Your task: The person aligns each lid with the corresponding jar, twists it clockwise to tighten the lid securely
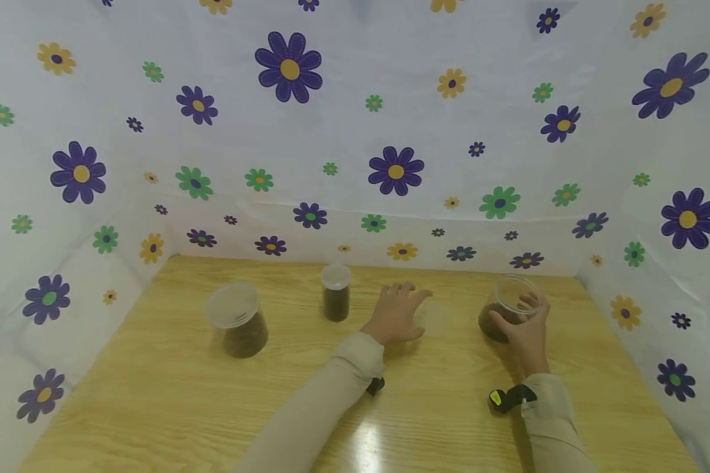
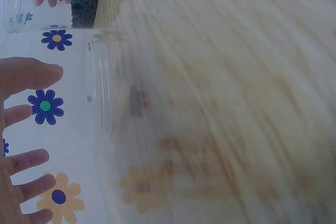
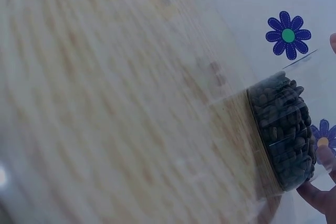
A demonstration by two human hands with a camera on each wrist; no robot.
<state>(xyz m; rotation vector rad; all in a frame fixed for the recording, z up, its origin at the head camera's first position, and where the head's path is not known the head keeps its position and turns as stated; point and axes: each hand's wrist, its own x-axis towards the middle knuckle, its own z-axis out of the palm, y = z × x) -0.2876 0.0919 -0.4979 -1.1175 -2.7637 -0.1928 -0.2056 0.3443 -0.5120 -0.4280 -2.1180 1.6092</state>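
On the right of the table, my right hand (image 1: pixel 526 328) grips a clear plastic jar (image 1: pixel 496 322), thumb on its near side and fingers around the far side by the rim. The jar's top is uncovered, and dark coffee beans (image 3: pixel 283 129) fill its lower part in the right wrist view. My left hand (image 1: pixel 395 314) hovers over the middle of the table with its fingers spread, holding nothing. Just right of it lies a clear round lid (image 1: pixel 436 318) on the wood. The left wrist view shows the lid (image 2: pixel 100 93) edge-on beside the spread fingers (image 2: pixel 31 161).
A wide lidded jar (image 1: pixel 245 335) with dark contents stands at the left of the wooden table (image 1: pixel 171 407). Behind my left forearm is a slim lidded jar (image 1: pixel 336 303), also with dark contents. White flower-printed cloth (image 1: pixel 343 131) encloses the back and sides.
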